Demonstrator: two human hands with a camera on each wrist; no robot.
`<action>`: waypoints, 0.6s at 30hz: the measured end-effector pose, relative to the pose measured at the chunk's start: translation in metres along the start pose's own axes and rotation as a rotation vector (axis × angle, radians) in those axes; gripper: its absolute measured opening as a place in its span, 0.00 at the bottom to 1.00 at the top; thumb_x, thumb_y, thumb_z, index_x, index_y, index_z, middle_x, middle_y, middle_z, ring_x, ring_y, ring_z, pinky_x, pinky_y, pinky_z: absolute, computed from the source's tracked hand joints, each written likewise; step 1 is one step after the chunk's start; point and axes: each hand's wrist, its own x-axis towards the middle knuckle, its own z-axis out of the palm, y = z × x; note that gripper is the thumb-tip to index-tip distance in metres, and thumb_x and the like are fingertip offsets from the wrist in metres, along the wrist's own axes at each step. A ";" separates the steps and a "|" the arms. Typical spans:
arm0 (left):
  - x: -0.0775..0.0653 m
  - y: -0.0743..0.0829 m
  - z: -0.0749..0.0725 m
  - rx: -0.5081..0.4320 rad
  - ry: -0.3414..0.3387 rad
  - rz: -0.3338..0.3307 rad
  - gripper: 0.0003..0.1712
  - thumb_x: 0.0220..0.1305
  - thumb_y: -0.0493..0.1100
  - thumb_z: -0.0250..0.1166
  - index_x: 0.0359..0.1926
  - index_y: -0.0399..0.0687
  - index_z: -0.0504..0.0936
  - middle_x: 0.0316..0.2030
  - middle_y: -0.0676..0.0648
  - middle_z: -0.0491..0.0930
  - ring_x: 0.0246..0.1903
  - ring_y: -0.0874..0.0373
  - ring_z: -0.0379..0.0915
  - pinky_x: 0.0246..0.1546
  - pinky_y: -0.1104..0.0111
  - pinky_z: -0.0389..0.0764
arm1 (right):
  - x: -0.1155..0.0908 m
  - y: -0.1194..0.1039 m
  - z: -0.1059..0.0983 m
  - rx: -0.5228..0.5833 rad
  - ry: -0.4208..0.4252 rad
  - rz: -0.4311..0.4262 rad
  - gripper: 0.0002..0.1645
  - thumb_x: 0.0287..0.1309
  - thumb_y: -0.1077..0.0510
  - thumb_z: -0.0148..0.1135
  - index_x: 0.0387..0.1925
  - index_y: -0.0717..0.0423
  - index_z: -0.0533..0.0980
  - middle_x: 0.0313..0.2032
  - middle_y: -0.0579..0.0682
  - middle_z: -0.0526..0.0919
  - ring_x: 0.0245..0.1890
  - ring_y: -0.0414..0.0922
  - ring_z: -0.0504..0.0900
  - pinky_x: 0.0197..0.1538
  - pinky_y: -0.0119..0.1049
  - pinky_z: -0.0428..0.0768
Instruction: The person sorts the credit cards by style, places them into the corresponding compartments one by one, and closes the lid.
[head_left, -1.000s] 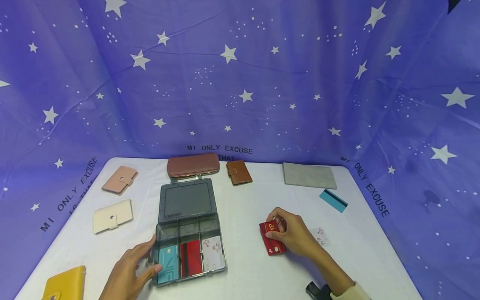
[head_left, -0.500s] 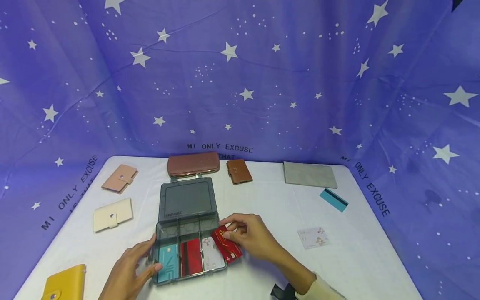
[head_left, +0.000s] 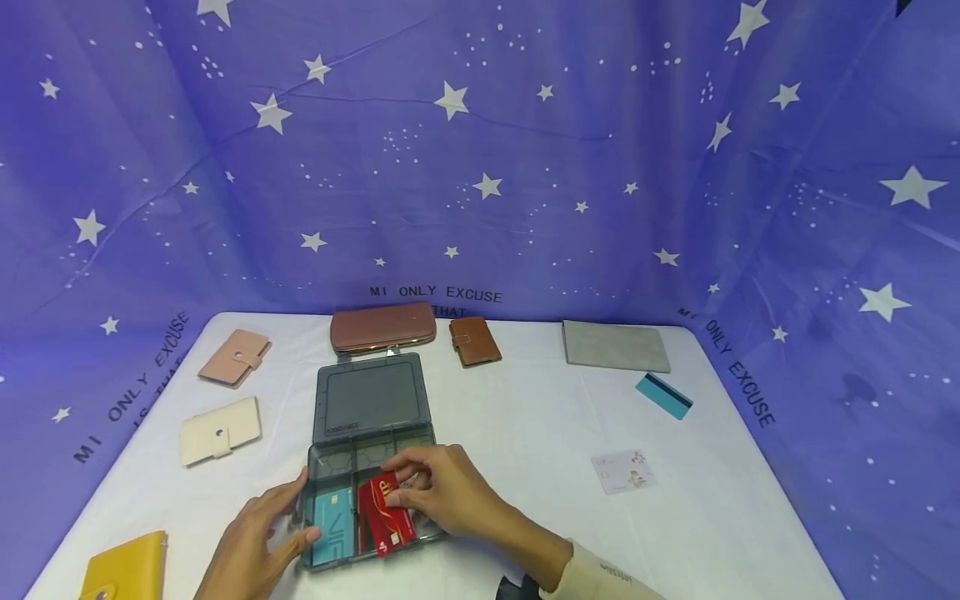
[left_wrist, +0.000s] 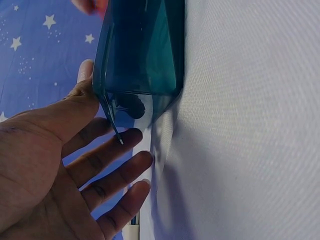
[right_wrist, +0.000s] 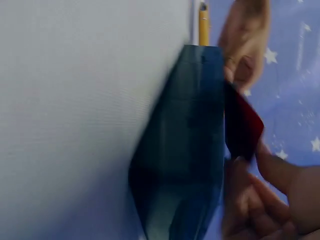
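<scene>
In the head view, my right hand [head_left: 442, 492] pinches a red VIP card [head_left: 390, 512] between thumb and fingers. The card tilts over the middle front compartment of a grey see-through plastic box [head_left: 330, 562], whose hinged lid [head_left: 371, 402] lies back. A teal card [head_left: 332, 525] lies in the front left compartment; the right hand mostly covers the front right one. My left hand [head_left: 258, 537] touches the box's left side, thumb at the rim. In the left wrist view, the fingers [left_wrist: 115, 185] are spread and fairly straight. The red card [right_wrist: 242, 122] is blurred in the right wrist view.
A white card [head_left: 624, 472] and a blue striped card [head_left: 664, 396] lie on the right, near a grey wallet [head_left: 617, 346]. Behind the box are a maroon wallet [head_left: 384, 327] and a brown one [head_left: 475, 342]. Pink [head_left: 234, 358], cream [head_left: 220, 431] and yellow card holders [head_left: 126, 567] lie left.
My right hand has carried the red card leftward from the table's right half, past the box's right edge, to over its middle compartment. The left hand has stayed at the box's left side.
</scene>
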 end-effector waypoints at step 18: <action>-0.001 0.003 0.000 0.007 -0.025 -0.011 0.47 0.53 0.59 0.75 0.72 0.53 0.68 0.64 0.42 0.76 0.52 0.52 0.75 0.38 0.71 0.80 | 0.001 0.004 0.027 -0.661 0.093 -0.120 0.25 0.49 0.42 0.77 0.51 0.35 0.82 0.31 0.36 0.71 0.27 0.31 0.63 0.25 0.23 0.64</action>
